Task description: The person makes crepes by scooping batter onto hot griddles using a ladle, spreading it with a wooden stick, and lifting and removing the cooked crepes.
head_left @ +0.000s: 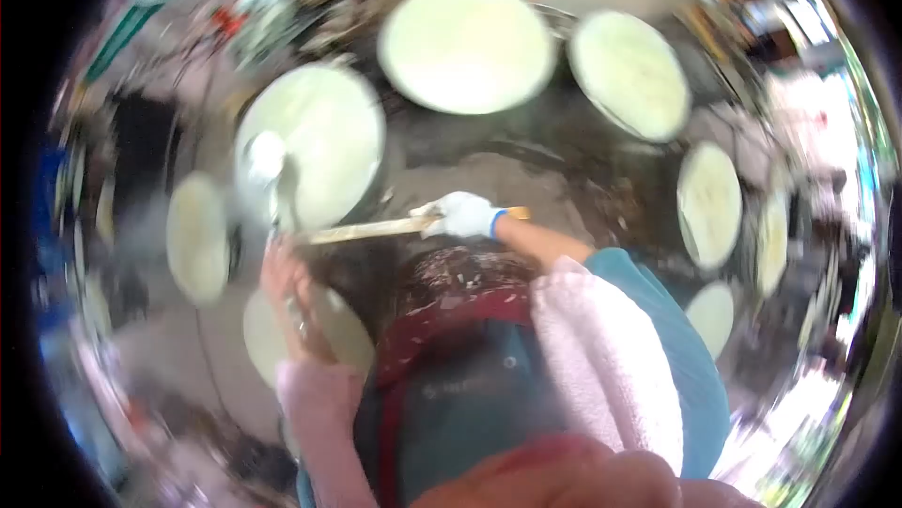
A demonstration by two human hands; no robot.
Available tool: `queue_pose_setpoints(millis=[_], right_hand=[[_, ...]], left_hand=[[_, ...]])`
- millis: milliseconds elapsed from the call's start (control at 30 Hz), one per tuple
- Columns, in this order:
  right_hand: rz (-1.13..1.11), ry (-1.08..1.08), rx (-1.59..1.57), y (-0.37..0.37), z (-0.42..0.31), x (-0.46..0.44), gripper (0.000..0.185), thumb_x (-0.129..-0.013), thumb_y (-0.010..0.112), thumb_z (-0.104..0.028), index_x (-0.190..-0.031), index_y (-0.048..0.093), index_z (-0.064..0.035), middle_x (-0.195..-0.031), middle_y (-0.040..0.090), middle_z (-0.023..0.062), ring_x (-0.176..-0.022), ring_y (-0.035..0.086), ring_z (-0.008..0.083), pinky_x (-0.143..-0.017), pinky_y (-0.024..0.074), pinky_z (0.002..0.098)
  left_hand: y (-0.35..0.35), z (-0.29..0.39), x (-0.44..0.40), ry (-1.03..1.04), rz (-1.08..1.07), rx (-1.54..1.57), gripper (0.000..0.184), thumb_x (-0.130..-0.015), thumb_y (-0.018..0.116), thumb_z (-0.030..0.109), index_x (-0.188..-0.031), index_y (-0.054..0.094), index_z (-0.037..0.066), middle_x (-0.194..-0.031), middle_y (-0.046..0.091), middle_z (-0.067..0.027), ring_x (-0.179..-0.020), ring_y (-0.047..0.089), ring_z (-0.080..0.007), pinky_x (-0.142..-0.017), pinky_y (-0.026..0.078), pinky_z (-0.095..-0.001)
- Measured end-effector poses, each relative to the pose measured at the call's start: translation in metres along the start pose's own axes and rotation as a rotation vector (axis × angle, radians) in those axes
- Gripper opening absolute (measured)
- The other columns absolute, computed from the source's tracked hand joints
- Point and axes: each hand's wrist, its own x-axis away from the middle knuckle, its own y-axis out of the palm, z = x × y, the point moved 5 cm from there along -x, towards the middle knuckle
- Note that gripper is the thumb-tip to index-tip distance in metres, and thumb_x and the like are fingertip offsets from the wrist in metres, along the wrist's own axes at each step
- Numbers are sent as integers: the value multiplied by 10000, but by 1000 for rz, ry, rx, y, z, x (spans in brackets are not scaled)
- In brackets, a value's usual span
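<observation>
carefully: ladle and stick crowded at the near edge of the pale disc

seemingly grasping a ladle [267,162] in the bare left hand [289,278], just on the near side of the pale disc [334,141], with the bowl over the disc's left part; cannot tell whether touching or loaded. also gripping a wooden stick [366,229] in the gloved right hand [463,215], to the right of the disc's near edge, with the far tip close to the ladle's handle.

could knock tip against handle, given so little room there, and jolt the ladle. could spill onto the disc by tilting a full bowl. could let the stick twist inside the glove under a sideways push. could drag the pink sleeve [324,414] over a second disc [349,329], nearer than the first and partly behind the forearm. might scorch bare fingers against the disc's rim, if hot.
</observation>
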Motion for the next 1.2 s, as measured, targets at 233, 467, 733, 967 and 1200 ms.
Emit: queue_pose_setpoints(millis=[233, 467, 733, 967, 1200], right_hand=[[457, 198, -414, -107, 113, 161, 516, -797, 739, -408, -1226, 642, -138, -1084, 696, 43, -765, 626, 126, -754, 512, 267], [1586, 278, -516, -285, 235, 326, 859, -731, 832, -318, -1382, 413, 54, -1067, 668, 125, -943, 616, 185, -841, 479, 292], [1522, 645, -370, -411, 333, 318, 994, -676, 788, -409, -1443, 306, -2, -1217, 585, 268, -1084, 594, 383, -909, 476, 392], [1640, 559, -325, -431, 283, 294, 748, -774, 694, -190, -1439, 364, -106, -1205, 612, 216, -1057, 618, 353, -922, 484, 393], [1754, 435, -383, -475, 171, 302, 515, -720, 776, -243, -1171, 596, -73, -1054, 670, 145, -957, 639, 291, -870, 500, 379]], left_hand=[[141, -72, -57, -286, 139, 73, 354, -1035, 347, 225, -1119, 442, -105, -691, 481, -49, -368, 354, -55, -389, 234, -238], [286, -162, -87, -539, -468, 270, 300, -958, 461, 21, -1243, 431, -70, -877, 569, -73, -527, 393, -5, -415, 252, -154], [418, -215, -89, -668, -368, 370, 326, -1046, 287, 217, -1103, 408, -80, -618, 446, -8, -354, 403, -50, -377, 254, -242], [445, -233, -132, -621, -327, 69, 307, -1045, 327, 209, -1126, 420, -72, -678, 514, -18, -355, 397, -30, -369, 257, -211], [449, -266, -229, -488, -367, -321, 424, -860, 561, -67, -1270, 455, -76, -1107, 576, -130, -496, 371, 10, -403, 263, -140]])
